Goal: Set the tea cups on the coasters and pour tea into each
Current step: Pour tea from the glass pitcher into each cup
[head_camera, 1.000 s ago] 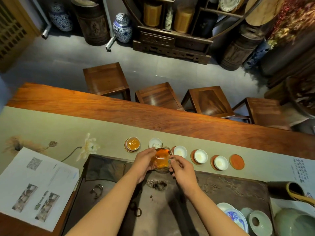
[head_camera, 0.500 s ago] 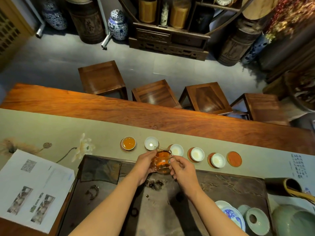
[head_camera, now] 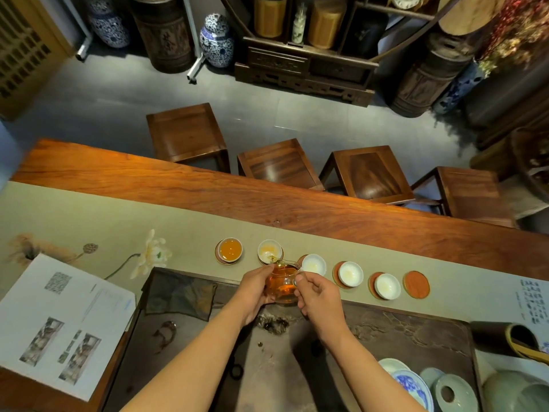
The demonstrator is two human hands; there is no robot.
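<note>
Head view, steeply down, close over table (head_camera: pixel 326 212)

Grey tiled floor (head_camera: pixel 124 93), matte, faint sheen near centre. Four dark wooden stools (head_camera: pixel 187 135) in a row along the far edge of the long reddish wood tabletop (head_camera: pixel 267 203). A warm glow falls on the plank's left end. Against the back wall: a carved dark wood cabinet (head_camera: pixel 303 69) with a curved frame, holding amber cylindrical canisters (head_camera: pixel 270 16). Left of it, a blue-and-white porcelain jar (head_camera: pixel 216 40), a dark carved barrel (head_camera: pixel 166 37), and a second patterned jar (head_camera: pixel 108 28). Lattice wood panel (head_camera: pixel 20 55) at far left. Right side: another carved barrel (head_camera: pixel 427 78), dried reddish foliage (head_camera: pixel 523 28) above it. Overall lighting dim.
</note>
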